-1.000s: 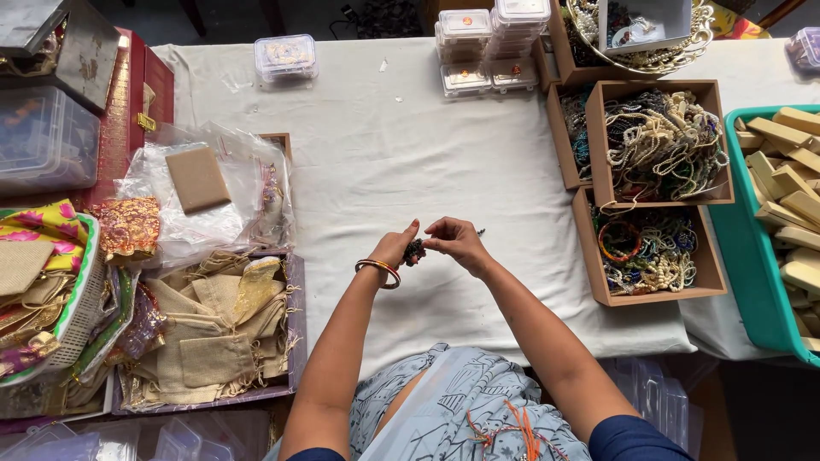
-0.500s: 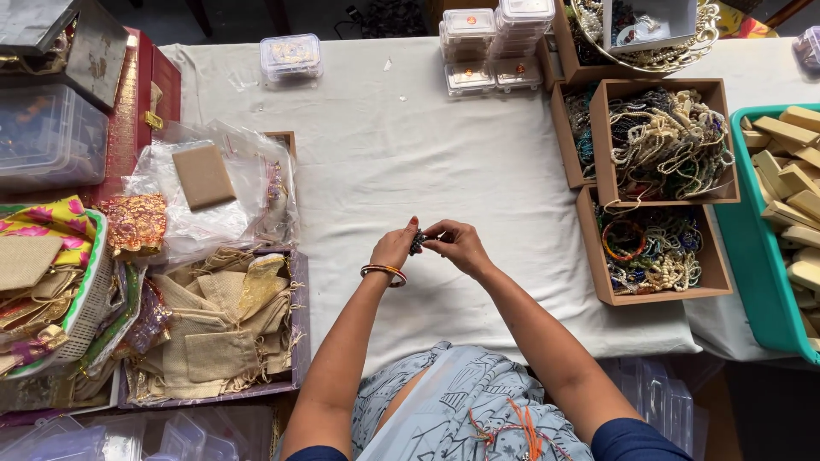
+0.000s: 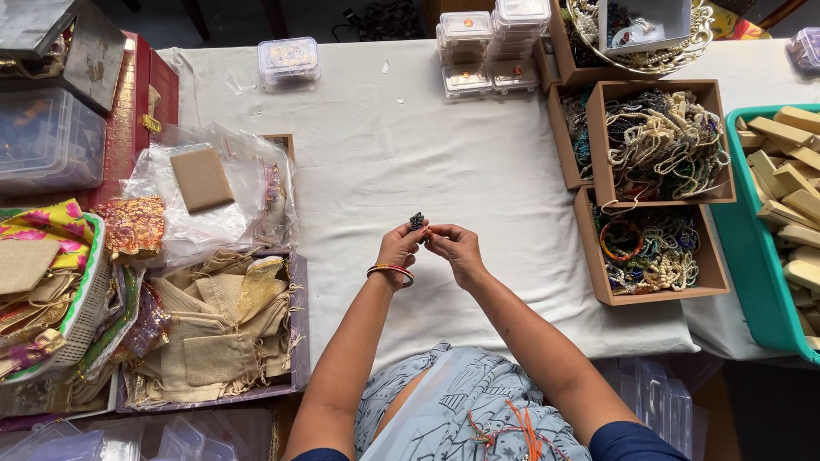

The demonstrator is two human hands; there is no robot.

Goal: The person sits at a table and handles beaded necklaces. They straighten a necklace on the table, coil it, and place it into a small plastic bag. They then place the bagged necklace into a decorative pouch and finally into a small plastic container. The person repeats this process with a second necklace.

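Your left hand (image 3: 398,249) and right hand (image 3: 456,248) meet fingertip to fingertip above the white surface (image 3: 478,171), both pinched shut on a small dark beaded piece (image 3: 417,222) sticking up between them, slightly nearer the left.

Bright even daylight, soft faint shadows, sharp focus, darker top edge

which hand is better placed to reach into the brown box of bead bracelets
Right, probably. The right hand is on the side of the brown box of bead bracelets, with bare cloth between. The left hand would have to cross over it. Both pinch the small dark beaded piece now.
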